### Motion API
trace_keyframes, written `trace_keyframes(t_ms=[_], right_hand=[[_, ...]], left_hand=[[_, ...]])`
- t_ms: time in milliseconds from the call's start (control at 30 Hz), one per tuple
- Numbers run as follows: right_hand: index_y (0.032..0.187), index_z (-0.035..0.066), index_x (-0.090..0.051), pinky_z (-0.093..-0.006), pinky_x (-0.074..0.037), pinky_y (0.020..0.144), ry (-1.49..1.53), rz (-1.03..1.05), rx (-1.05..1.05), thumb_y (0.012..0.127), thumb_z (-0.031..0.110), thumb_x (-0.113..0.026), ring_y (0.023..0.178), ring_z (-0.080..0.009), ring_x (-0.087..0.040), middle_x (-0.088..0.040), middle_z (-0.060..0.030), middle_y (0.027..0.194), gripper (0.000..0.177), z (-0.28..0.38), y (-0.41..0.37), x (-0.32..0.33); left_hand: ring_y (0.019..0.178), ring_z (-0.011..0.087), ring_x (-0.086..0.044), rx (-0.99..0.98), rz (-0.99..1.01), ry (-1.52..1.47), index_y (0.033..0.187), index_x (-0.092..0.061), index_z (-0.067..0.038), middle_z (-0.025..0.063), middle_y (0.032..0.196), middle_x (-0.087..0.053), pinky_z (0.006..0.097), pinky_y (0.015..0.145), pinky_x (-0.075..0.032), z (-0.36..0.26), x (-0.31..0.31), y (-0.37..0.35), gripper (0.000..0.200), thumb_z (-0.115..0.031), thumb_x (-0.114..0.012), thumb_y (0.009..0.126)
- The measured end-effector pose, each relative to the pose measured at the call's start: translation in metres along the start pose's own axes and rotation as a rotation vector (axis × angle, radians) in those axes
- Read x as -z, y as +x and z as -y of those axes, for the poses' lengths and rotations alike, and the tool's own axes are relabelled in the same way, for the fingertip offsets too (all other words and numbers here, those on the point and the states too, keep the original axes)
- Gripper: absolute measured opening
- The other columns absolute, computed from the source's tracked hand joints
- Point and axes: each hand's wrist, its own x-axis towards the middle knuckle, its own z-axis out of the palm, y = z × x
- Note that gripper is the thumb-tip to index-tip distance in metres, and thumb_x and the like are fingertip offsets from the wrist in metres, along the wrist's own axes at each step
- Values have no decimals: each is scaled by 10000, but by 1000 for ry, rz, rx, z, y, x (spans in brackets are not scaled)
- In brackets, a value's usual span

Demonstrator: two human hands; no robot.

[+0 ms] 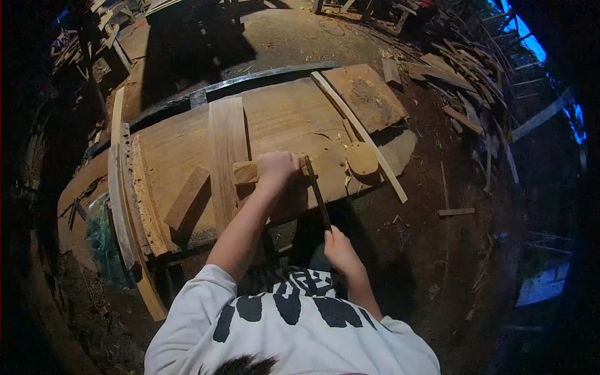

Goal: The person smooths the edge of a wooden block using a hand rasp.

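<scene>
My left hand [278, 167] is closed on a short wooden block [245, 172], pressing it down on the wooden workbench [282, 134]. The block sticks out on both sides of the fist. A long, narrow dark tool [319, 197], perhaps a file or a saw seen edge-on, is gripped at its near end by my right hand [344, 251]. Its far end lies across the block's right end. Under the left end of the block, or just beside it, is a wide flat board [226, 140]. Another wooden block [187, 198] lies further left.
A round yellowish piece [362, 159] sits among shavings at right, beside a long thin strip [359, 134]. Long boards [119, 181] line the bench's left edge. A thick slab [365, 97] rests at the far right corner. Scrap wood [462, 78] is piled beyond.
</scene>
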Motion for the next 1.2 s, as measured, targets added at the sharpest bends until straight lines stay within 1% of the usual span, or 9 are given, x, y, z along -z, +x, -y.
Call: trace_keyframes(t_ms=[133, 200, 300, 567, 633, 767, 867, 1000, 1200], right_hand=[[1038, -15, -511, -498, -429, 794, -5, -19, 21, 918, 194, -392, 961, -474, -509, -560, -308, 969, 268, 8, 17, -2], [1033, -12, -515, -498, -430, 789, -101, -59, 127, 917, 192, -396, 956, -473, -511, -563, -307, 963, 263, 11, 50, -7], [1026, -21, -516, -498, -430, 793, -117, -25, 91, 917, 191, -395, 954, -471, -515, -565, -304, 966, 267, 30, 70, -5], [1041, -14, -516, -492, -434, 790, 10, -97, 142, 917, 199, -400, 948, -473, -518, -566, -306, 960, 272, -26, 9, -19], [1045, -9, -515, -495, -435, 783, 12, -124, 131, 917, 201, -403, 945, -477, -516, -565, -309, 956, 270, -15, 6, -13], [1051, -31, -516, -467, -430, 814, 0, -18, 80, 921, 193, -388, 981, -462, -510, -563, -296, 995, 288, 19, 49, -6], [995, -6, -523, -492, -436, 779, -37, -87, 166, 912, 182, -399, 928, -477, -518, -567, -306, 924, 240, 26, 80, -10], [986, -8, -520, -494, -435, 767, 8, -80, 181, 914, 185, -398, 925, -477, -517, -573, -295, 919, 240, 11, 66, -4], [1081, 0, -520, -482, -432, 786, 30, -25, 43, 922, 206, -397, 967, -464, -512, -565, -301, 971, 287, -21, 2, -3]], left_hand=[[673, 303, -659, -32, -28, 13, 715, -701, -77, 146, 725, -662, 433, 623, -500, 3, -9, 1, 397, -326, -416, 834], [655, 295, -659, -27, -11, 41, 714, -701, -76, 143, 712, -661, 425, 608, -497, 5, -15, 5, 394, -323, -418, 834], [626, 290, -656, -9, -30, 24, 696, -699, -74, 138, 682, -656, 418, 601, -497, 1, -7, -1, 392, -324, -427, 830], [587, 291, -647, -19, -115, 36, 661, -691, -68, 137, 634, -643, 413, 571, -496, 5, -19, 4, 393, -330, -443, 815], [584, 292, -645, -47, -130, 40, 660, -690, -67, 138, 631, -641, 414, 564, -496, 4, -13, 4, 393, -334, -445, 812], [584, 298, -644, -44, -109, 30, 662, -689, -66, 144, 635, -641, 417, 558, -499, 2, -10, 0, 389, -331, -445, 809], [597, 306, -646, -45, -94, 26, 676, -691, -62, 147, 651, -644, 417, 569, -502, 2, -8, 0, 391, -329, -440, 814], [616, 311, -649, 9, -77, 21, 693, -694, -58, 150, 669, -647, 419, 587, -506, 1, -10, 3, 397, -328, -434, 824], [624, 304, -650, -28, -71, 32, 694, -695, -72, 145, 676, -648, 417, 585, -502, 0, -1, 0, 387, -321, -431, 830]])
